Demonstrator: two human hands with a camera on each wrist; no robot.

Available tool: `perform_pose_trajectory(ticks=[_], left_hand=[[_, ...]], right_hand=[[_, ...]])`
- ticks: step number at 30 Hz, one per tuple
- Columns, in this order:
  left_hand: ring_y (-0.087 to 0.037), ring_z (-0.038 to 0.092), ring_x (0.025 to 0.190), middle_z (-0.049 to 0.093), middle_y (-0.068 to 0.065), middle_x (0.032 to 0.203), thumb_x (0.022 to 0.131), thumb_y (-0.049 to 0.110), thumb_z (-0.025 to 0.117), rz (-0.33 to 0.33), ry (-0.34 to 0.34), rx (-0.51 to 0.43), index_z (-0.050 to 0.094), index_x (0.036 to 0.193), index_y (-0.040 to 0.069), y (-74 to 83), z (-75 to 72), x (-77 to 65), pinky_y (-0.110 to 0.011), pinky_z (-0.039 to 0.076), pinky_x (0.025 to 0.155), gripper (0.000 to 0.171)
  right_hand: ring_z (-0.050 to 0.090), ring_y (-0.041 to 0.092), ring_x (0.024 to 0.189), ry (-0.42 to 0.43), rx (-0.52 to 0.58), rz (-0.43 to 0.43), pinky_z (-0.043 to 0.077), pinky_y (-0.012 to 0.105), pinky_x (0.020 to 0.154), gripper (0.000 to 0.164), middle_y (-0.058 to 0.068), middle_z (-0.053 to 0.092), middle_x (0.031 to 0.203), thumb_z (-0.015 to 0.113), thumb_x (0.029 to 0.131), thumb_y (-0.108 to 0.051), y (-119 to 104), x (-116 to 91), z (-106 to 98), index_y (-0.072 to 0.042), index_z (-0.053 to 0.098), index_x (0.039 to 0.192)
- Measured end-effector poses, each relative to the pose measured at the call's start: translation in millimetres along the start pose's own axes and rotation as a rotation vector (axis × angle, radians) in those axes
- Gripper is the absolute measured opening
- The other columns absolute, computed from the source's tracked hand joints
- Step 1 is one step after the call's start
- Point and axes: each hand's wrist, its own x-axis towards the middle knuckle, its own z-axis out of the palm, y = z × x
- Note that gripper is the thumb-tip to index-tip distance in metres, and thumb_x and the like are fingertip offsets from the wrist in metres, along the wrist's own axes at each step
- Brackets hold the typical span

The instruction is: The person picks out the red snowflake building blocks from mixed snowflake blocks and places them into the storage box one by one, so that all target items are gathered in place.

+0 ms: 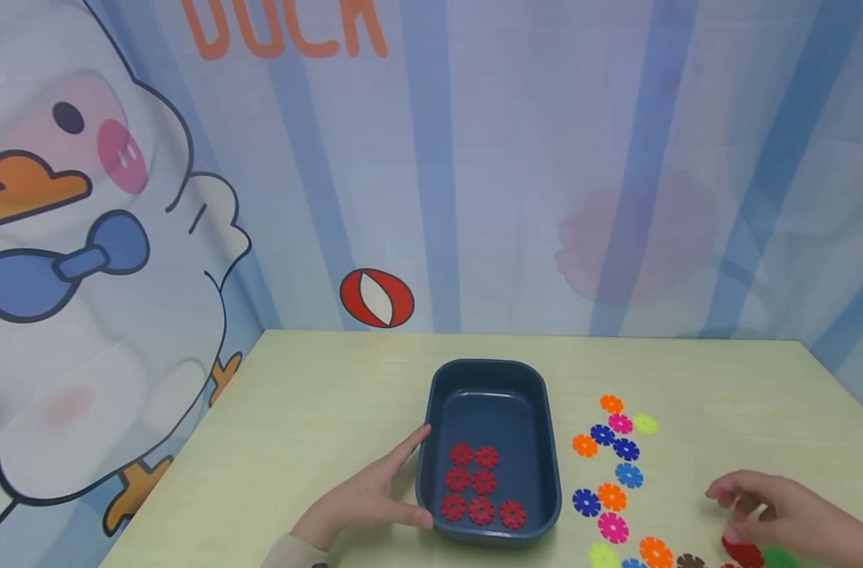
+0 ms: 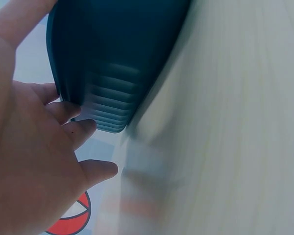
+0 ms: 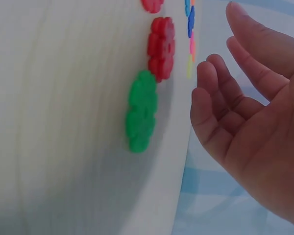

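Note:
A dark blue tray (image 1: 490,426) stands on the table with several red flower-shaped plastic discs (image 1: 483,482) in its near half. My left hand (image 1: 371,501) rests against the tray's left side, thumb and fingers spread. In the left wrist view, fingertips of the left hand (image 2: 44,142) touch the tray's outer wall (image 2: 112,63). Over the table at the right, my right hand (image 1: 779,505) hovers with loosely bent fingers and nothing in them. Just below it lie a red disc (image 1: 744,552) and a green disc (image 3: 142,112); the right wrist view shows the hand apart from both.
Several loose discs lie in a winding line right of the tray, among them orange (image 1: 612,497), dark blue (image 1: 586,502), pink (image 1: 612,528), yellow (image 1: 644,424) and brown (image 1: 690,561). A printed duck curtain (image 1: 474,158) hangs behind the table (image 1: 332,394).

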Motion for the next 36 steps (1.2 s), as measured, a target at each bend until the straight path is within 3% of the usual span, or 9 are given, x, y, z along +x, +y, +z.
perform_pose_trajectory(ticks=[4, 9, 17, 26, 33, 36], left_hand=[[-0.032, 0.013, 0.147, 0.011, -0.005, 0.162, 0.075, 0.048, 0.079, 0.005, -0.002, -0.001, 0.010, 0.156, 0.021, 0.9, 0.1, -0.3, -0.060, 0.020, 0.114, 0.110], [-0.032, 0.014, 0.147, 0.012, -0.004, 0.162, 0.075, 0.047, 0.080, 0.007, -0.002, 0.009, 0.010, 0.156, 0.021, 1.4, 0.1, -0.9, -0.059, 0.021, 0.114, 0.110], [-0.032, 0.014, 0.147, 0.012, -0.004, 0.162, 0.075, 0.047, 0.080, 0.004, 0.002, 0.012, 0.011, 0.156, 0.022, 1.5, 0.5, -1.0, -0.059, 0.021, 0.114, 0.110], [-0.033, 0.014, 0.147, 0.012, -0.005, 0.162, 0.075, 0.049, 0.079, -0.002, 0.000, 0.011, 0.010, 0.156, 0.022, 1.6, 0.1, -0.8, -0.059, 0.022, 0.114, 0.110], [-0.033, 0.013, 0.147, 0.011, -0.005, 0.162, 0.075, 0.050, 0.078, 0.003, -0.003, 0.013, 0.010, 0.157, 0.020, 1.6, -0.6, -0.4, -0.060, 0.021, 0.114, 0.111], [-0.033, 0.014, 0.147, 0.011, -0.005, 0.162, 0.075, 0.050, 0.078, 0.003, -0.004, 0.015, 0.009, 0.157, 0.020, 1.2, -0.3, -0.3, -0.059, 0.021, 0.114, 0.111]], right_hand=[[0.055, 0.020, 0.084, 0.003, 0.000, 0.082, 0.055, 0.031, 0.070, 0.036, 0.011, 0.064, 0.107, 0.071, 0.084, -0.005, 6.8, 0.7, 3.3, 0.008, 0.059, 0.115], [0.060, 0.025, 0.092, 0.009, 0.029, 0.173, 0.057, 0.042, 0.080, 0.039, 0.012, 0.066, 0.107, 0.074, 0.080, -0.003, 11.5, 2.3, 8.1, 0.009, 0.059, 0.114], [0.057, 0.022, 0.087, -0.013, 0.043, 0.171, 0.057, 0.040, 0.079, 0.036, 0.007, 0.066, 0.101, 0.074, 0.078, 0.001, 15.1, 2.9, 8.9, 0.008, 0.060, 0.110], [0.055, 0.022, 0.079, -0.069, 0.034, 0.070, 0.055, 0.032, 0.070, 0.023, 0.005, 0.065, 0.093, 0.071, 0.082, -0.001, 16.0, 1.1, 6.6, 0.005, 0.063, 0.102], [0.054, 0.020, 0.078, -0.013, -0.042, 0.187, 0.055, 0.034, 0.072, 0.023, 0.002, 0.063, 0.089, 0.074, 0.080, -0.004, 17.2, 7.0, 10.5, 0.000, 0.065, 0.101], [0.054, 0.020, 0.080, -0.021, -0.036, 0.168, 0.055, 0.032, 0.071, 0.022, 0.002, 0.063, 0.089, 0.074, 0.080, -0.003, 17.6, 6.6, 9.1, -0.001, 0.064, 0.100]])
